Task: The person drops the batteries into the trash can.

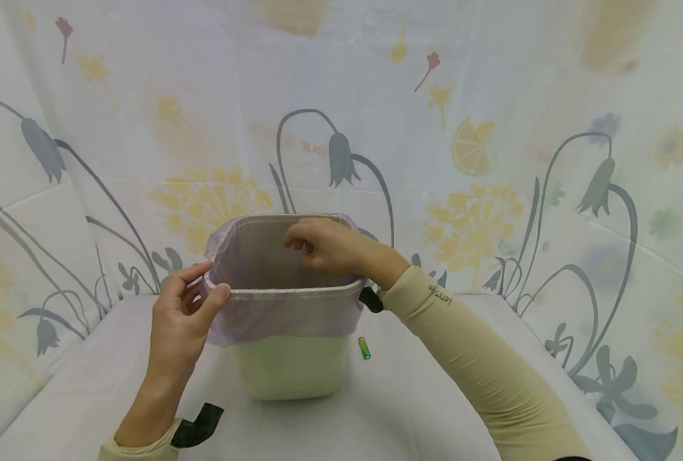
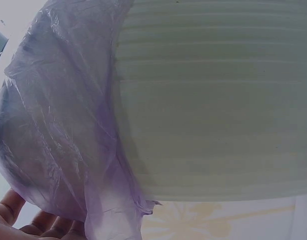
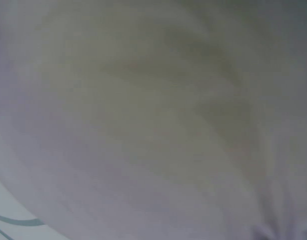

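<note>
A pale green trash bin (image 1: 292,368) stands upright, lined with a thin purple plastic bag (image 1: 301,317). The bag's edge is folded outward and hangs loosely down the outside of the rim. My left hand (image 1: 184,310) grips the bin's left rim through the bag, thumb at the front corner and fingers on the outer side. In the left wrist view, those fingers (image 2: 41,222) lie against the crinkled bag. Over the bin's mouth, my right hand (image 1: 332,246) has curled fingers, with nothing visible in them. The right wrist view shows blurred bag and wall close up.
A small green battery (image 1: 364,347) lies on the white tabletop (image 1: 422,384), just right of the bin. Behind and on both sides hangs a flower-printed sheet (image 1: 341,83). Black straps (image 1: 198,426) sit at both wrists.
</note>
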